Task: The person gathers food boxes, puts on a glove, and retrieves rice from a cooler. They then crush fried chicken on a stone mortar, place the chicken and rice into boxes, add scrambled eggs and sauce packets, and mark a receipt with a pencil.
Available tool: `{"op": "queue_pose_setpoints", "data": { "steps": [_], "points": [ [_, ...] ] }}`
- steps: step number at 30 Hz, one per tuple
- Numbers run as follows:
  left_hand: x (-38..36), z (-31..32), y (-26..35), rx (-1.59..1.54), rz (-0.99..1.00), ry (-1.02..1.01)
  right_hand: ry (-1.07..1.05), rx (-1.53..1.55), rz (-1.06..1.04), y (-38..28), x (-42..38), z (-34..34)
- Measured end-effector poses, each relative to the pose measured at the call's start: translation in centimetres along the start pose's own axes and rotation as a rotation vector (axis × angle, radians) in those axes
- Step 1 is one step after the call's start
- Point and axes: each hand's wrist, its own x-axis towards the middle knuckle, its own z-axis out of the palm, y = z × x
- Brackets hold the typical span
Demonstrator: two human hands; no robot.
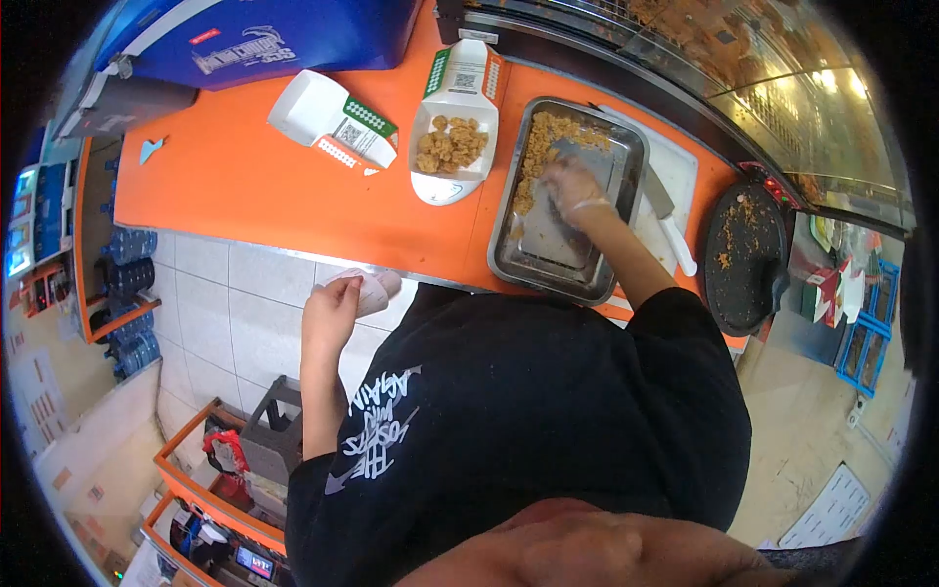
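My right hand [575, 190], in a clear plastic glove, reaches into a metal tray [504, 256] beside fried pieces [550, 130] along its upper and left sides. Its fingers are blurred, and what they hold is hidden. My left hand [342, 298] is closed on a pale wrapped item [374, 292] in front of the counter's edge. Left of the tray, an open food box [421, 125] holds fried pieces [452, 145]. Another open box [298, 106] stands empty further left.
A knife [675, 235] lies on a white board [680, 157] right of the tray. Beyond it is a round black pan [719, 284] with crumbs. A blue box [333, 34] stands at the back left, and a glass display case [792, 108] at the back right.
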Motion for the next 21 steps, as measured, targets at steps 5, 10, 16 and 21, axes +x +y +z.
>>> {"op": "queue_pose_setpoints", "data": {
  "steps": [5,10,16,21],
  "points": [
    [-0.3,0.6,-0.6,0.046,0.059,0.01,0.193,-0.655,-0.133,-1.9,3.4,-1.4],
    [-0.9,0.7,-0.5,0.001,-0.005,-0.04,0.055,-0.658,-0.262,-2.5,3.9,-1.1],
    [-1.2,1.4,-2.8,-0.01,0.004,-0.003,-0.132,-0.436,-0.307,-2.3,1.4,-5.6],
    [-0.8,1.1,-0.4,-0.035,-0.013,-0.02,-0.246,-0.465,-0.207,-4.8,-0.2,-7.0]
  ]
}}
